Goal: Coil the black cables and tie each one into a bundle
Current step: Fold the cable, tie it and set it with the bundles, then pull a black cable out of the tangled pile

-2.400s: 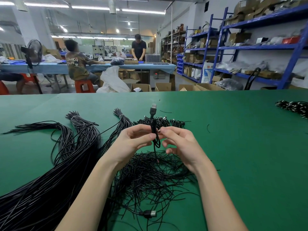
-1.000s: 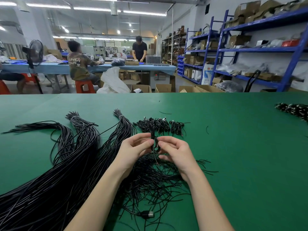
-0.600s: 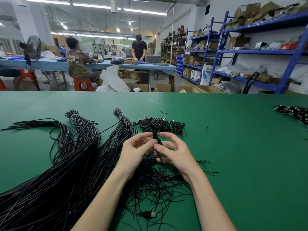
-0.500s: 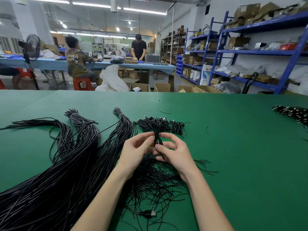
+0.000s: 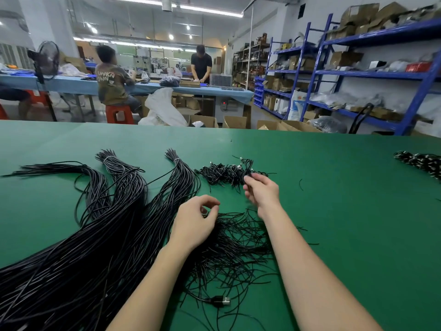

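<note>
My right hand (image 5: pixel 261 191) pinches a small tied cable bundle (image 5: pixel 248 173) at the near edge of a heap of finished bundles (image 5: pixel 224 173). My left hand (image 5: pixel 196 218) hovers with curled fingers at the edge of a loose pile of thin black ties (image 5: pixel 238 247); whether it pinches one is unclear. A thick mass of long black cables (image 5: pixel 95 259), banded at their far ends, fans across the left of the green table (image 5: pixel 346 235). One USB plug (image 5: pixel 220 301) lies near the front between my forearms.
Another heap of bundled cables (image 5: pixel 424 163) lies at the table's far right edge. A short stray tie (image 5: pixel 301 183) sits right of my hand. Beyond the table are people at a blue bench, cardboard boxes and blue shelving.
My hands have come apart. The right hand carried the tied bundle forward to the heap of finished ones, and the left hand dropped back to the pile of ties.
</note>
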Action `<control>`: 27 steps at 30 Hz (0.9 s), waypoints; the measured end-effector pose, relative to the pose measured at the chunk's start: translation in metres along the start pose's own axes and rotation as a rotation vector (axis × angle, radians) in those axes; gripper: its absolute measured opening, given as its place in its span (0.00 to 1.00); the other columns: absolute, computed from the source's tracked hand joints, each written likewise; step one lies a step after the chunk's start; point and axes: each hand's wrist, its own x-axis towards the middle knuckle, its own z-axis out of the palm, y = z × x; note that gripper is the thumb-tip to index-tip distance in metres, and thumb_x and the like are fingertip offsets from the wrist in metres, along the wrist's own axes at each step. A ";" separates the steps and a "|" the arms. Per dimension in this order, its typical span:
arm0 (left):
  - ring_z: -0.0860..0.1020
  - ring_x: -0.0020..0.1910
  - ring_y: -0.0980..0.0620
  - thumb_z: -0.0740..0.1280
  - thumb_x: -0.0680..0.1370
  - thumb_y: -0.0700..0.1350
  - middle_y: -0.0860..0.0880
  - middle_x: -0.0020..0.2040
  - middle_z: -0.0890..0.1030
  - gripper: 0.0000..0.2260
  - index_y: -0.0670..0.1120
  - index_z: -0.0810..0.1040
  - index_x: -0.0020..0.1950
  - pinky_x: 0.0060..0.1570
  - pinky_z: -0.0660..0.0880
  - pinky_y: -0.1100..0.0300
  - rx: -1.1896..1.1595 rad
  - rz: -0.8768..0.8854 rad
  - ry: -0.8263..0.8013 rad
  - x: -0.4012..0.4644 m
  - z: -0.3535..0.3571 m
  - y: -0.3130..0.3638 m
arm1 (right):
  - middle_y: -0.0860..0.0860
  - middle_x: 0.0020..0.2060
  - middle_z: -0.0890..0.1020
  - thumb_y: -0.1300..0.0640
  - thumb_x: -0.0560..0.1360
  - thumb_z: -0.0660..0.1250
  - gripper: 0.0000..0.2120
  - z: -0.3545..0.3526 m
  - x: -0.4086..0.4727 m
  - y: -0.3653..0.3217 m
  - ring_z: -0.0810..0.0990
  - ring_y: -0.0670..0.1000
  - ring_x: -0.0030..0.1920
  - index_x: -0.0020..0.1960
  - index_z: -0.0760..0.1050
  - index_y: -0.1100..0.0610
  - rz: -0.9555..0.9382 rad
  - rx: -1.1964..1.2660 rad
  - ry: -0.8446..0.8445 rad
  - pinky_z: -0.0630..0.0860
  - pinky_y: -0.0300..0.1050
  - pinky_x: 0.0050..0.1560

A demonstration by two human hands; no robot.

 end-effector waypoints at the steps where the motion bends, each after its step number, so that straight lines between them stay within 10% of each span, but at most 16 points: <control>1: 0.79 0.44 0.63 0.69 0.78 0.50 0.62 0.46 0.82 0.04 0.60 0.82 0.47 0.46 0.76 0.62 0.005 0.002 -0.009 0.000 -0.001 0.000 | 0.56 0.43 0.84 0.66 0.76 0.74 0.16 0.005 0.013 -0.002 0.81 0.45 0.31 0.62 0.78 0.60 0.005 0.004 0.017 0.78 0.35 0.29; 8: 0.79 0.44 0.62 0.69 0.78 0.49 0.62 0.46 0.82 0.04 0.58 0.83 0.49 0.44 0.74 0.65 0.033 0.003 -0.042 0.000 -0.002 -0.001 | 0.53 0.43 0.82 0.73 0.74 0.69 0.21 0.018 0.060 0.012 0.84 0.51 0.38 0.65 0.79 0.60 0.057 -0.132 0.086 0.83 0.50 0.57; 20: 0.80 0.45 0.60 0.68 0.79 0.50 0.64 0.46 0.82 0.04 0.59 0.83 0.49 0.51 0.79 0.54 0.080 -0.014 -0.094 -0.003 -0.004 0.006 | 0.53 0.55 0.84 0.65 0.76 0.69 0.15 0.004 0.031 -0.004 0.81 0.49 0.36 0.61 0.80 0.56 -0.094 -0.321 0.145 0.85 0.49 0.50; 27: 0.79 0.43 0.63 0.69 0.78 0.47 0.62 0.44 0.82 0.05 0.57 0.82 0.47 0.49 0.76 0.61 0.078 -0.011 -0.090 -0.003 -0.004 0.012 | 0.44 0.46 0.84 0.58 0.76 0.69 0.08 -0.001 -0.039 0.001 0.84 0.49 0.50 0.48 0.81 0.46 -0.284 -0.443 -0.015 0.82 0.50 0.54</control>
